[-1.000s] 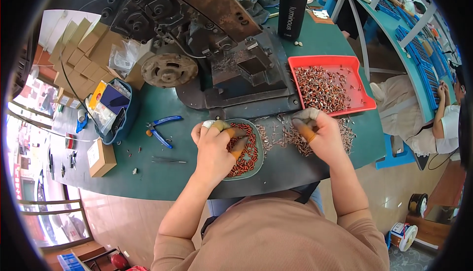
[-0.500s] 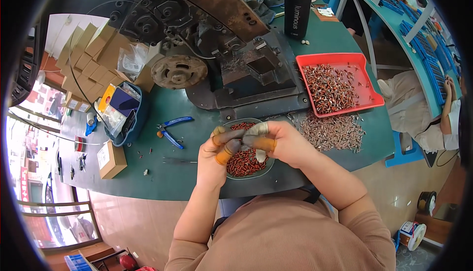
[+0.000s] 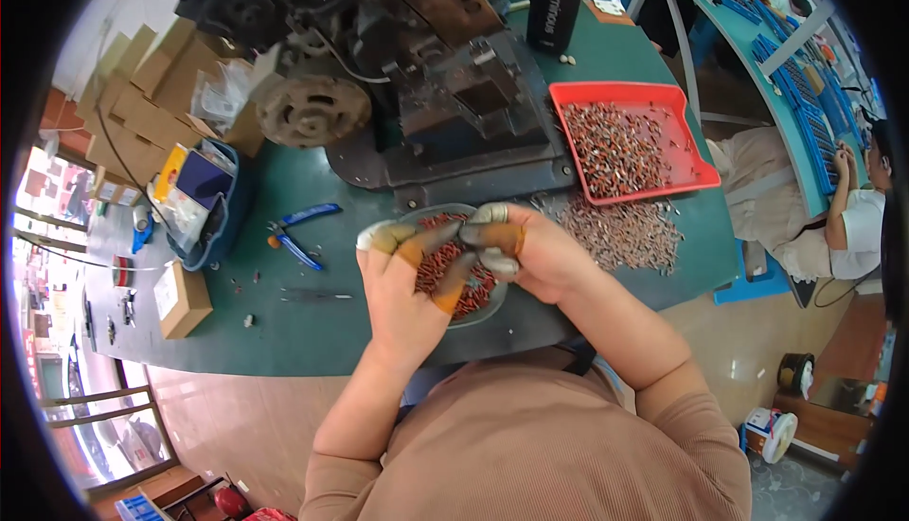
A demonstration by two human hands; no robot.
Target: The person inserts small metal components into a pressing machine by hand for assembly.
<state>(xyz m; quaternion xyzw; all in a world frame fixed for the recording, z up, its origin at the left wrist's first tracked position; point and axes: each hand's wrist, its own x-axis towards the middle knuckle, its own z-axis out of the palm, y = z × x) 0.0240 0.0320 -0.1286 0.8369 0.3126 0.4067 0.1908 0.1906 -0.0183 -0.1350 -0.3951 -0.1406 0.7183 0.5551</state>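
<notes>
Both my hands are over a round bowl [image 3: 486, 315] of small red-and-dark cylindrical parts [image 3: 471, 299]. Grey and orange coverings sit on several fingertips. My left hand [image 3: 405, 279] has its thumb and index finger apart over the parts, with the index tip close to the right fingertips. Beside it, my right hand [image 3: 535, 251] has its fingers bent and pressed together; whatever they hold is hidden. To the right lie a red tray [image 3: 699, 172] of small red and metallic parts and a loose heap of pinkish-grey pieces [image 3: 630, 237].
A heavy dark machine [image 3: 464, 166] stands beyond the bowl. Blue-handled pliers [image 3: 305, 237], tweezers [image 3: 317, 295], a small carton [image 3: 184, 301] and a filled blue bin [image 3: 216, 232] are at left. A black tumbler [image 3: 557, 5] stands at the back. Another person sits at right.
My left thumb and index finger have spread from a pinch against the right fingers. The left hand's other fingers have loosened too. The whole view has shifted slightly.
</notes>
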